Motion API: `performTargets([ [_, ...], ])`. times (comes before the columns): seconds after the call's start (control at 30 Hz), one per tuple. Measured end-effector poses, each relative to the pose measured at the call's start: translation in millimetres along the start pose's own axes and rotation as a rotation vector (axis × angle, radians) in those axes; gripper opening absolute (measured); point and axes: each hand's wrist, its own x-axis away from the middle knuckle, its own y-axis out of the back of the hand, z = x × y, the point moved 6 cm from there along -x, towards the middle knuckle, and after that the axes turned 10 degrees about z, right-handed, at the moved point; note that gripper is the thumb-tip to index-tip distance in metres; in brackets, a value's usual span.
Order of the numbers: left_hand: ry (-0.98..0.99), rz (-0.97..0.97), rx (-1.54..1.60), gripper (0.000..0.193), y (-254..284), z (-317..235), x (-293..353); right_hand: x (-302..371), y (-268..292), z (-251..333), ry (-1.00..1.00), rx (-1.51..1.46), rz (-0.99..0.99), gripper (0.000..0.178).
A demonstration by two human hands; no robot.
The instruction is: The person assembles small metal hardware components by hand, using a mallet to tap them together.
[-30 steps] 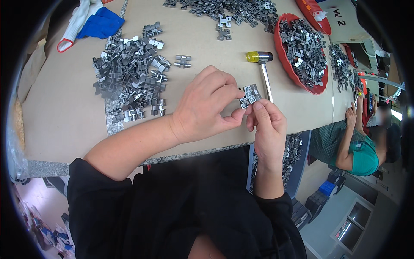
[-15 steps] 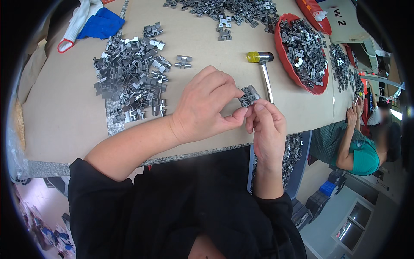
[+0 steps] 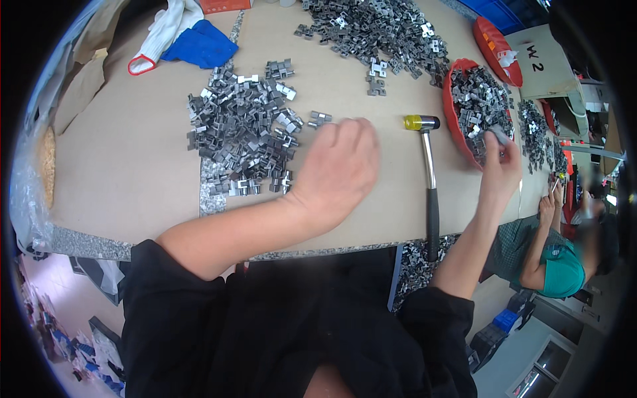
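Note:
My left hand (image 3: pixel 342 169) is over the table, its fingers curled down and smeared by motion, so what is under them does not show. Just beyond its knuckles a small metal link part (image 3: pixel 320 119) lies on the board. My right hand (image 3: pixel 502 166) reaches to the near right rim of the red basket (image 3: pixel 452 118), which is heaped with grey metal links (image 3: pixel 479 96). Between its thumb and fingers is a blurred grey metal link (image 3: pixel 499 134). Left of the basket lies a mallet (image 3: pixel 430 179) with a yellow-and-black head, its black grip hanging past the table edge.
A pile of shiny metal parts (image 3: pixel 242 126) lies left of my left hand. Another heap (image 3: pixel 378 33) is at the back. White and blue gloves (image 3: pixel 199 43) rest at the far left. A co-worker in green (image 3: pixel 561 265) sits at the right.
My hands have parted from the metal link they held together. The right one has moved right to the basket; the left one has shifted slightly right. The view has shifted too.

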Motion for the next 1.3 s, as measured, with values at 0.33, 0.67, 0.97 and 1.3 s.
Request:
performTargets([
  [0.33, 0.167, 0.28, -0.138, 0.03, -26.2, 20.3, 3.1, 9.0, -160.2, 52.0, 0.085, 0.728, 0.772, 0.03],
  [0.67, 0.255, 0.295, 1.215, 0.026, -45.6, 29.5, -9.5, 7.7, -166.1, 36.0, 0.214, 0.54, 0.788, 0.03],
  [0.97, 0.483, 0.458, 2.051, 0.026, -69.2, 12.2, -3.6, 71.7, -92.7, 12.4, -0.506, -0.665, 0.691, 0.014],
  [1.3, 0.331, 0.448, 2.092, 0.022, -64.7, 1.1, -4.3, 107.8, -104.1, 1.6, -0.597, -1.192, 0.591, 0.013],
])
